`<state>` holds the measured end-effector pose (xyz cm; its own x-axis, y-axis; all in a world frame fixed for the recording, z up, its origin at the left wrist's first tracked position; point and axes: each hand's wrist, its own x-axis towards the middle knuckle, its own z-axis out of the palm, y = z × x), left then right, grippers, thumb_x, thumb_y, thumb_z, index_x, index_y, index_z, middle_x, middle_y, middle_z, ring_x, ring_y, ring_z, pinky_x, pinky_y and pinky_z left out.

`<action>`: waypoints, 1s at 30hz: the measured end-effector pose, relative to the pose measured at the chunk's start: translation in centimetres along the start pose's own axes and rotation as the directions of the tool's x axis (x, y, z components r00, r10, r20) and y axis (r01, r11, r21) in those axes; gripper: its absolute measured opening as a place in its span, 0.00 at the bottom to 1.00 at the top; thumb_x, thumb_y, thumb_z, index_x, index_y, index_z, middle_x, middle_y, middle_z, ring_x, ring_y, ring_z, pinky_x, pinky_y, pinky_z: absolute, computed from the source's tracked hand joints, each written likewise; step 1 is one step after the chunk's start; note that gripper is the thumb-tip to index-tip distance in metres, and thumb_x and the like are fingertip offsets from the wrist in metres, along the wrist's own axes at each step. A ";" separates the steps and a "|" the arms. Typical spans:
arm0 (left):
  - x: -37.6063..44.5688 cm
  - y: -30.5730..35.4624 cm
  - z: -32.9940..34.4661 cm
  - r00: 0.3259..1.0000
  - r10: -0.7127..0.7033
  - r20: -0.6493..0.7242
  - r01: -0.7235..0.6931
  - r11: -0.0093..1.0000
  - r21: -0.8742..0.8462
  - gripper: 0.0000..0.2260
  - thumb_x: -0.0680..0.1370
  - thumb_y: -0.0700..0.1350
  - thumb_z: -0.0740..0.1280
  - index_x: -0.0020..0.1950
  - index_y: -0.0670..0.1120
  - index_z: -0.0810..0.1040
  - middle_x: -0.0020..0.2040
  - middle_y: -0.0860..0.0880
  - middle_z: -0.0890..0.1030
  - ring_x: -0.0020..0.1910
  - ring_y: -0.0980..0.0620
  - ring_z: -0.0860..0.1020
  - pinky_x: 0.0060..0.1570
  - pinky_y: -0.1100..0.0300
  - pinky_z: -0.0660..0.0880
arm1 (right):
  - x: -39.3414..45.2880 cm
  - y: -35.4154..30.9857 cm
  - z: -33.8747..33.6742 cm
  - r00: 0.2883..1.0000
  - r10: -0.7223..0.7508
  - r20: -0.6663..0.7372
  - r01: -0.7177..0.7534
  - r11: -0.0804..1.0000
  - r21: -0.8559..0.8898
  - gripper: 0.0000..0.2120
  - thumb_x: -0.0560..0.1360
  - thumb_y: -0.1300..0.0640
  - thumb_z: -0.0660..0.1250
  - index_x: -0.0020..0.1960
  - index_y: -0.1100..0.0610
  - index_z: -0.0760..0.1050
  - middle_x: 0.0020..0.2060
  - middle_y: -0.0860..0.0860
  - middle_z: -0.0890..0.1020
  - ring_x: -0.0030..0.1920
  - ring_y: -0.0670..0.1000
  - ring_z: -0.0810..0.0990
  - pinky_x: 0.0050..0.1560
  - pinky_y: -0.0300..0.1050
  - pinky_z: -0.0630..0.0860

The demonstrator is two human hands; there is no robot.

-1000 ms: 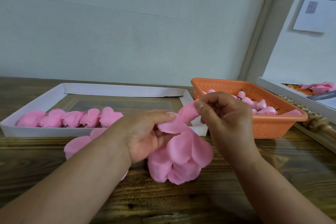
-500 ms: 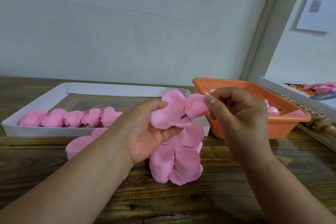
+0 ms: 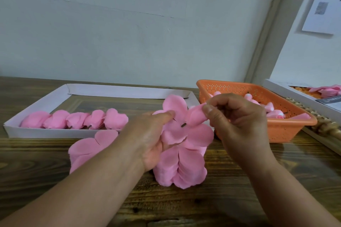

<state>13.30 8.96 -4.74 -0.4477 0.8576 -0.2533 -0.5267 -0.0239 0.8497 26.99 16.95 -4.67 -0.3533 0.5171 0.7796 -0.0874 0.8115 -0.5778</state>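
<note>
Head view, centre of frame: the right hand (image 3: 238,121) has its grip pinched on a pink bud (image 3: 195,119), its stem (image 3: 183,125) aimed at the petals (image 3: 184,162) clamped in the left hand (image 3: 149,140) above the worktop (image 3: 230,199). Best to hold the top petal taut and push the stem straight through its middle.

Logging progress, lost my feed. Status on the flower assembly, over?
Left grip holds pink petal stack. Right grip pinches bud, stem tip at the top petal's centre. Nothing between them; orange basket close behind right grip.
</note>
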 end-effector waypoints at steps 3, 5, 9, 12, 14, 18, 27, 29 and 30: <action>0.0 -0.1 0.0 0.999 0.034 -0.010 -0.033 0.996 0.077 0.03 0.77 0.39 0.67 0.49 0.41 0.77 0.30 0.46 0.83 0.28 0.50 0.82 0.33 0.50 0.81 | -0.3 -0.2 0.1 0.996 -0.076 0.046 0.081 0.991 -0.106 0.06 0.71 0.63 0.67 0.37 0.55 0.77 0.30 0.47 0.77 0.32 0.43 0.73 0.35 0.29 0.68; 0.0 -0.1 0.0 0.998 0.059 -0.007 -0.058 0.991 0.121 0.02 0.77 0.40 0.67 0.48 0.41 0.78 0.31 0.45 0.83 0.29 0.50 0.82 0.34 0.50 0.82 | -0.6 -0.4 0.3 0.986 -0.139 0.088 0.154 0.970 -0.189 0.04 0.71 0.64 0.68 0.38 0.58 0.78 0.31 0.47 0.77 0.33 0.42 0.73 0.35 0.27 0.67; 0.1 -0.6 0.0 0.987 0.159 0.019 -0.159 0.949 0.272 0.05 0.77 0.43 0.67 0.47 0.43 0.81 0.36 0.44 0.83 0.35 0.48 0.82 0.35 0.54 0.78 | -0.5 -0.4 0.5 0.953 -0.226 0.203 0.280 0.914 -0.295 0.04 0.71 0.65 0.67 0.37 0.62 0.78 0.32 0.49 0.78 0.34 0.44 0.72 0.35 0.34 0.69; -0.1 -0.8 0.2 0.969 0.241 0.049 -0.241 0.887 0.394 0.09 0.78 0.46 0.66 0.43 0.44 0.83 0.39 0.43 0.85 0.42 0.44 0.84 0.47 0.47 0.80 | -0.5 -0.4 0.5 0.933 -0.255 0.256 0.330 0.889 -0.317 0.04 0.72 0.64 0.67 0.38 0.61 0.78 0.33 0.47 0.77 0.34 0.43 0.71 0.35 0.37 0.70; -0.5 -0.8 0.3 0.957 0.279 0.075 -0.283 0.850 0.444 0.13 0.79 0.47 0.65 0.40 0.43 0.83 0.40 0.41 0.85 0.45 0.40 0.83 0.54 0.42 0.77 | -0.6 -0.3 0.5 0.911 -0.289 0.294 0.379 0.870 -0.316 0.05 0.73 0.64 0.66 0.39 0.62 0.78 0.33 0.51 0.77 0.33 0.48 0.74 0.33 0.45 0.72; -0.7 -0.6 0.3 0.949 0.308 0.062 -0.300 0.830 0.470 0.10 0.78 0.46 0.65 0.41 0.45 0.83 0.40 0.43 0.85 0.45 0.41 0.83 0.55 0.39 0.76 | -0.7 -0.4 0.9 0.848 -0.391 0.357 0.508 0.791 -0.341 0.07 0.74 0.67 0.65 0.39 0.65 0.79 0.33 0.56 0.78 0.31 0.56 0.76 0.28 0.53 0.72; -0.4 -0.2 0.2 0.953 0.298 0.052 -0.291 0.856 0.427 0.05 0.76 0.41 0.67 0.41 0.45 0.81 0.40 0.41 0.82 0.44 0.40 0.81 0.55 0.37 0.76 | -0.9 -0.4 1.1 0.839 -0.439 0.321 0.533 0.784 -0.319 0.06 0.73 0.68 0.65 0.40 0.66 0.80 0.34 0.56 0.79 0.32 0.56 0.77 0.29 0.52 0.72; -0.3 -0.3 0.2 0.952 0.297 0.076 -0.300 0.855 0.422 0.03 0.77 0.42 0.67 0.44 0.47 0.80 0.41 0.43 0.82 0.44 0.43 0.81 0.53 0.41 0.78 | -0.9 -0.3 1.1 0.845 -0.435 0.312 0.523 0.794 -0.311 0.07 0.74 0.66 0.64 0.41 0.66 0.80 0.35 0.56 0.79 0.33 0.55 0.77 0.30 0.52 0.73; -0.2 -0.4 0.1 0.953 0.293 0.080 -0.300 0.859 0.414 0.03 0.77 0.42 0.66 0.46 0.47 0.80 0.42 0.44 0.83 0.45 0.43 0.81 0.52 0.43 0.78 | -0.9 -0.3 1.1 0.846 -0.434 0.310 0.522 0.794 -0.311 0.07 0.74 0.66 0.64 0.41 0.66 0.80 0.35 0.56 0.79 0.33 0.55 0.77 0.30 0.52 0.73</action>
<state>13.67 8.81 -4.94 -0.5229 0.8512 0.0451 -0.0192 -0.0647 0.9977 26.28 15.93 -5.46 -0.5495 0.0003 0.8355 0.0360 0.9991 0.0233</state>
